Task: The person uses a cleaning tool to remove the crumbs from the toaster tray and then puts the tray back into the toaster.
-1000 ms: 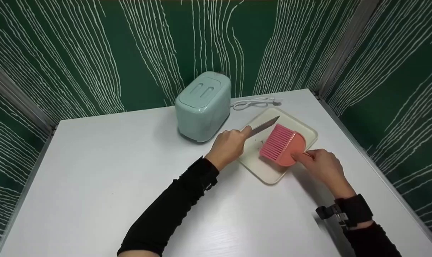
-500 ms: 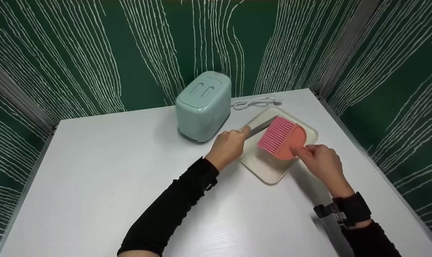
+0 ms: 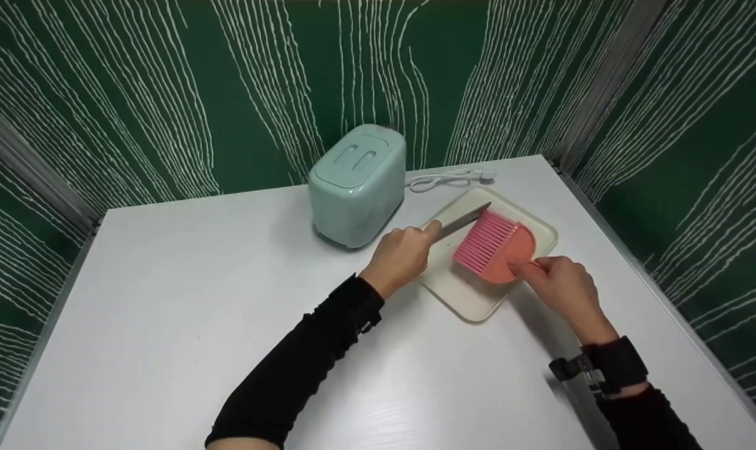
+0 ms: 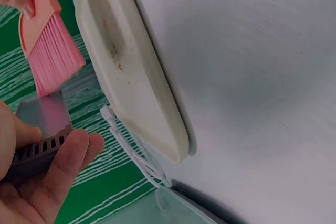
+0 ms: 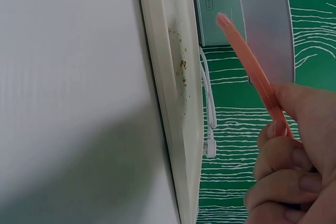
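My left hand (image 3: 400,257) pinches the dark slotted end of a thin metal crumb tray (image 5: 268,22), held up over an off-white tray (image 3: 462,299). My right hand (image 3: 565,286) grips the short handle of a small orange brush (image 3: 508,253) with pink bristles. In the left wrist view the bristles (image 4: 55,59) reach the metal surface or hang just over it; actual contact is hard to tell. Brown crumbs (image 5: 182,64) lie scattered in the off-white tray below. Part of that tray is hidden by the brush in the head view.
A mint-green toaster (image 3: 357,190) stands left of the off-white tray, near the back of the white table (image 3: 197,300). Its white cord (image 3: 437,181) lies bundled behind the tray. Green walls with white streaks (image 3: 259,75) close in the back and sides.
The brush moved away over the crumb tray, covering its tip, then came slightly back, so the tip shows again. My left hand and the crumb tray stay nearly still.
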The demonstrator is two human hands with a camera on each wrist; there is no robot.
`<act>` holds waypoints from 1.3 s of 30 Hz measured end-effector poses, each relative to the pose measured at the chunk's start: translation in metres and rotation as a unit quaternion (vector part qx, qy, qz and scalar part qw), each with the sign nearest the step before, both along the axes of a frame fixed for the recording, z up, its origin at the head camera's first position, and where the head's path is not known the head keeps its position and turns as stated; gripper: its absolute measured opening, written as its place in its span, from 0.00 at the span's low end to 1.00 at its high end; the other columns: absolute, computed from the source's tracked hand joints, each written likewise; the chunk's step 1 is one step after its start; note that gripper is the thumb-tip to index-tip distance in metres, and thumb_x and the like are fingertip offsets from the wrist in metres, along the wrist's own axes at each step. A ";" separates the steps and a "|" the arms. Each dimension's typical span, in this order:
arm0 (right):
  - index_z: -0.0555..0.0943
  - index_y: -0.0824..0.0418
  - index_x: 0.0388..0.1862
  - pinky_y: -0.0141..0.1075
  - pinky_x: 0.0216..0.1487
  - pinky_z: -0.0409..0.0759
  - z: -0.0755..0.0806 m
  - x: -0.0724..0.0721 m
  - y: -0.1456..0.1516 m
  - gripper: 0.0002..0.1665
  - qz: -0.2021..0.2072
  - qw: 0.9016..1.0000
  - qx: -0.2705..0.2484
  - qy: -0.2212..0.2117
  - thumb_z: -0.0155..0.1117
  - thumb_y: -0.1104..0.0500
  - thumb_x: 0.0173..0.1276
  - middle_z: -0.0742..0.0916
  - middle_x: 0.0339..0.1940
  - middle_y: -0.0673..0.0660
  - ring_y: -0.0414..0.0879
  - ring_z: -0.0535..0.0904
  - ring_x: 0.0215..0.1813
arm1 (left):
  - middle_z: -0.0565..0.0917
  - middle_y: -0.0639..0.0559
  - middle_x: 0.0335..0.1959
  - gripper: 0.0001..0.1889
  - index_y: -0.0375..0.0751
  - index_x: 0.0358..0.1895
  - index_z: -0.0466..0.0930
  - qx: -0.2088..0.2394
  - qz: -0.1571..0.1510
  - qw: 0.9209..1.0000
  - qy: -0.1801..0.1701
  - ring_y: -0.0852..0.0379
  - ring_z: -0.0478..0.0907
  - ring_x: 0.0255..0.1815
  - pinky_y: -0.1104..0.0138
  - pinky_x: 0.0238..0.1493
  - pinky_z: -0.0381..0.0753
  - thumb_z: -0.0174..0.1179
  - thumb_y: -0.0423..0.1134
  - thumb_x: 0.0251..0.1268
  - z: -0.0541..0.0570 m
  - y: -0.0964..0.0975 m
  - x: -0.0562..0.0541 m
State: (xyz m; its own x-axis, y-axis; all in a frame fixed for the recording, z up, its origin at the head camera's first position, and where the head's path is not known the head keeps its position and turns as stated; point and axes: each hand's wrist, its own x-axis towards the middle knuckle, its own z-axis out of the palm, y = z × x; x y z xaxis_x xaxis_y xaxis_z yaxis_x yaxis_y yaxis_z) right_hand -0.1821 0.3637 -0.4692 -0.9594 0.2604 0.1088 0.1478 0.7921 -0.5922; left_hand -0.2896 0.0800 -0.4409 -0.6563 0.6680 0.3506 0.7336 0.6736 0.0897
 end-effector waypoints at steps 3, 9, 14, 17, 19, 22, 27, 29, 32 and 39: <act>0.69 0.51 0.15 0.36 0.24 0.58 0.000 0.000 0.001 0.36 0.000 1.000 -0.002 -0.014 0.67 0.32 0.74 0.66 0.16 0.45 0.43 0.62 0.23 | 0.92 0.40 0.32 0.06 0.41 0.52 0.77 -0.003 0.003 1.000 0.000 0.44 0.91 0.28 0.53 0.28 0.88 0.57 0.30 0.78 0.001 0.001 0.000; 0.71 0.52 0.16 0.37 0.25 0.61 -0.001 -0.001 0.003 0.35 0.004 0.999 0.002 -0.037 0.65 0.31 0.75 0.69 0.17 0.46 0.46 0.66 0.25 | 0.92 0.40 0.31 0.06 0.41 0.51 0.78 -0.005 0.002 1.000 0.004 0.44 0.91 0.28 0.53 0.28 0.88 0.57 0.30 0.77 0.002 0.002 0.000; 0.80 0.58 0.20 0.38 0.26 0.63 -0.001 0.000 0.003 0.36 0.014 0.999 0.004 -0.048 0.65 0.31 0.75 0.74 0.18 0.48 0.47 0.68 0.27 | 0.91 0.41 0.31 0.06 0.41 0.51 0.78 -0.004 0.000 1.000 0.011 0.45 0.91 0.28 0.54 0.28 0.88 0.58 0.30 0.77 0.002 0.001 -0.001; 0.84 0.60 0.24 0.37 0.26 0.63 -0.001 0.001 0.003 0.36 0.019 0.998 0.006 -0.054 0.64 0.30 0.75 0.75 0.18 0.48 0.46 0.69 0.27 | 0.92 0.41 0.31 0.07 0.41 0.52 0.78 -0.004 -0.001 1.000 0.012 0.45 0.91 0.28 0.54 0.28 0.88 0.58 0.30 0.77 0.001 0.000 -0.002; 0.82 0.59 0.22 0.37 0.26 0.62 -0.001 0.002 0.002 0.36 0.018 0.998 0.007 -0.053 0.64 0.30 0.75 0.74 0.18 0.47 0.46 0.68 0.27 | 0.92 0.41 0.32 0.07 0.41 0.53 0.78 -0.003 -0.001 1.000 0.011 0.45 0.91 0.29 0.54 0.28 0.88 0.58 0.31 0.77 0.000 0.000 -0.002; 0.76 0.55 0.18 0.37 0.25 0.61 0.000 0.003 0.000 0.35 0.016 0.999 0.008 -0.037 0.65 0.31 0.75 0.71 0.17 0.46 0.45 0.67 0.25 | 0.92 0.41 0.32 0.07 0.42 0.53 0.78 -0.004 0.001 1.000 0.010 0.45 0.91 0.29 0.54 0.29 0.88 0.58 0.31 0.77 0.000 -0.001 -0.003; 0.68 0.50 0.14 0.37 0.22 0.58 0.004 0.003 -0.004 0.35 0.013 1.000 0.010 0.010 0.67 0.34 0.75 0.66 0.15 0.44 0.43 0.63 0.22 | 0.91 0.41 0.31 0.07 0.41 0.52 0.77 -0.004 0.004 1.000 0.012 0.44 0.92 0.30 0.53 0.29 0.88 0.58 0.30 0.77 -0.002 -0.003 -0.004; 0.68 0.50 0.14 0.36 0.22 0.58 0.006 0.002 -0.006 0.35 0.012 1.000 0.014 0.023 0.67 0.34 0.75 0.66 0.15 0.44 0.42 0.62 0.21 | 0.91 0.41 0.31 0.07 0.41 0.52 0.77 0.000 0.003 1.000 0.013 0.44 0.92 0.30 0.52 0.29 0.88 0.58 0.30 0.76 -0.003 -0.003 -0.004; 0.71 0.52 0.15 0.37 0.21 0.59 0.006 0.001 -0.005 0.34 0.010 0.999 0.022 0.037 0.68 0.35 0.75 0.67 0.15 0.44 0.43 0.63 0.21 | 0.91 0.40 0.31 0.07 0.41 0.52 0.77 0.001 0.000 1.000 0.013 0.43 0.92 0.29 0.52 0.29 0.88 0.58 0.30 0.76 -0.003 -0.004 -0.003; 0.74 0.53 0.16 0.36 0.20 0.60 0.002 0.000 -0.002 0.33 0.005 0.999 0.018 0.032 0.68 0.35 0.75 0.69 0.14 0.44 0.43 0.64 0.20 | 0.91 0.40 0.30 0.06 0.41 0.50 0.77 -0.001 -0.008 1.000 0.009 0.42 0.91 0.28 0.52 0.28 0.88 0.58 0.30 0.76 -0.003 -0.003 -0.002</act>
State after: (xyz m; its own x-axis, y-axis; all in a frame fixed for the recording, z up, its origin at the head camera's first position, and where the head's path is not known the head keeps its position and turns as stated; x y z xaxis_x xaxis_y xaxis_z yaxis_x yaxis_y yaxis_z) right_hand -0.1824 0.3615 -0.4675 -0.9528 0.2457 0.1782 0.1032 0.8143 -0.5712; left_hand -0.2918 0.0771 -0.4440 -0.6397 0.6784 0.3612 0.7453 0.6624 0.0759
